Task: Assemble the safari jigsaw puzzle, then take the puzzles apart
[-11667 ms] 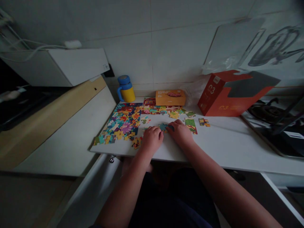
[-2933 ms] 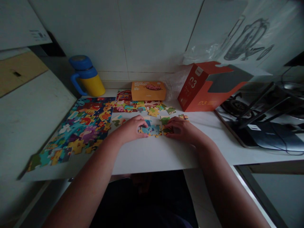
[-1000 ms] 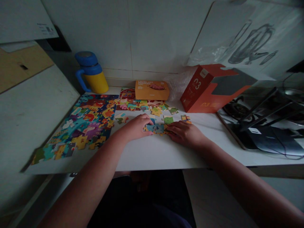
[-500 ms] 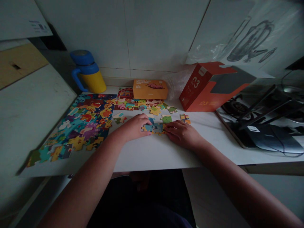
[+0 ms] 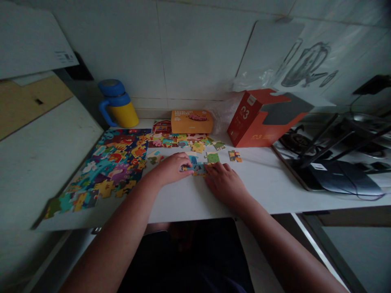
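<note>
Near the middle of the white counter, my left hand (image 5: 173,168) is closed in a pinch on a small puzzle piece (image 5: 185,167). The piece looks tilted and sits at the left end of a blue-grey strip of puzzle pieces (image 5: 199,169). My right hand (image 5: 225,182) lies palm down, its fingertips on the strip's right end and hiding part of it. Just behind the strip are a green puzzle piece (image 5: 213,157) and a piece with a blue shape (image 5: 192,158). An orange and blue puzzle piece (image 5: 235,156) lies apart to the right.
A large, colourful puzzle (image 5: 114,158) covers the counter's left side. Behind it stands a blue and yellow jug (image 5: 124,112). An orange puzzle box (image 5: 192,122) and a red box (image 5: 259,122) stand at the back. A gas stove (image 5: 293,142) is at the right.
The view has shifted slightly. The piece under my left fingers has tipped up from the strip's left end. My right hand has moved a little left along the strip.
</note>
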The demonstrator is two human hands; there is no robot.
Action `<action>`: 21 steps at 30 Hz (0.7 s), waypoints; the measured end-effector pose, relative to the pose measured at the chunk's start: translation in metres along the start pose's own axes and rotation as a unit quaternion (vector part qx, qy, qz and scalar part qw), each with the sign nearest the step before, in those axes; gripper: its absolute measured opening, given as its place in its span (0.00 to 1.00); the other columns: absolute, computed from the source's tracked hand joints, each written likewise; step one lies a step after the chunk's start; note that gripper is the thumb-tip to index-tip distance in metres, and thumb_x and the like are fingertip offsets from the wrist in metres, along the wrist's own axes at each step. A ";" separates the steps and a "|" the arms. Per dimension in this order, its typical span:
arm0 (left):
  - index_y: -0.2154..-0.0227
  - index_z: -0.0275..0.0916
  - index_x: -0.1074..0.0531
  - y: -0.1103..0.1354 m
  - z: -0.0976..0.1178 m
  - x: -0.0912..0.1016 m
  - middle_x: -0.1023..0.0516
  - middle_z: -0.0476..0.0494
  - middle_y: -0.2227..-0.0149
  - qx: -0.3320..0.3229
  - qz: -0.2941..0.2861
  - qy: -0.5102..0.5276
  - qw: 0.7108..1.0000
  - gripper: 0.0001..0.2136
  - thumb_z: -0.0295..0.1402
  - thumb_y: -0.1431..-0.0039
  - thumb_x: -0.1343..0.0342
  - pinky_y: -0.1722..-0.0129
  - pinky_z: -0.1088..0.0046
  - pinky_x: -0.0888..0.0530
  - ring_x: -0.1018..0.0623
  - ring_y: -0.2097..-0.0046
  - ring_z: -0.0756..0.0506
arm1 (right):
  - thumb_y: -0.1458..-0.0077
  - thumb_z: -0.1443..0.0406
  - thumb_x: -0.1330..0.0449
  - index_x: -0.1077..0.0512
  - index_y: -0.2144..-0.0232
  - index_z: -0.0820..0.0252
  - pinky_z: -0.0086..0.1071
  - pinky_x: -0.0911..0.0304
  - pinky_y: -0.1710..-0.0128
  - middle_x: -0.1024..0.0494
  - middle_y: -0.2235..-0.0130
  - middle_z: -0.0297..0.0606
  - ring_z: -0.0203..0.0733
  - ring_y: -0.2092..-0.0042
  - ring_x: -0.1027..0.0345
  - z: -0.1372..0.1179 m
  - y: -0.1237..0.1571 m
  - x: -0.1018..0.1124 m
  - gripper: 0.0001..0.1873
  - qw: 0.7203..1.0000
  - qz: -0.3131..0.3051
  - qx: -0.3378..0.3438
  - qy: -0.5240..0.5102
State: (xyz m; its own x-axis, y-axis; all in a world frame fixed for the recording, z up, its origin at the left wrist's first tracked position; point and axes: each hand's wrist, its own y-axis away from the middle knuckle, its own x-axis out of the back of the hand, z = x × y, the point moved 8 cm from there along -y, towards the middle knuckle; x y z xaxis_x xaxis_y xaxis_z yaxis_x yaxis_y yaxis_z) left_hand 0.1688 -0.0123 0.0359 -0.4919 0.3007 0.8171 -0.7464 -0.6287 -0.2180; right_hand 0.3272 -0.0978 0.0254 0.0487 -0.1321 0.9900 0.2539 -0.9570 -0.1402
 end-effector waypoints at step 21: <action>0.60 0.38 0.24 0.112 0.123 -0.020 0.20 0.40 0.52 0.066 0.015 -0.186 0.980 0.05 0.34 0.34 0.38 0.44 0.57 0.22 0.23 0.46 0.38 | 0.28 0.50 0.48 0.29 0.36 0.51 0.44 0.32 0.56 0.27 0.46 0.51 0.58 0.47 0.31 -0.008 -0.006 0.006 0.26 0.999 -0.016 -0.025 0.046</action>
State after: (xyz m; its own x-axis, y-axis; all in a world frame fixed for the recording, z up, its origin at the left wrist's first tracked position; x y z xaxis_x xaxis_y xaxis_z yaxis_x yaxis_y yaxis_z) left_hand 0.1504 -0.1768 0.0602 -0.2973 0.0130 0.9547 -0.6576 -0.7278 -0.1948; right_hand 0.3181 -0.0951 0.0325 -0.0479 -0.1230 0.9913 0.2049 -0.9725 -0.1107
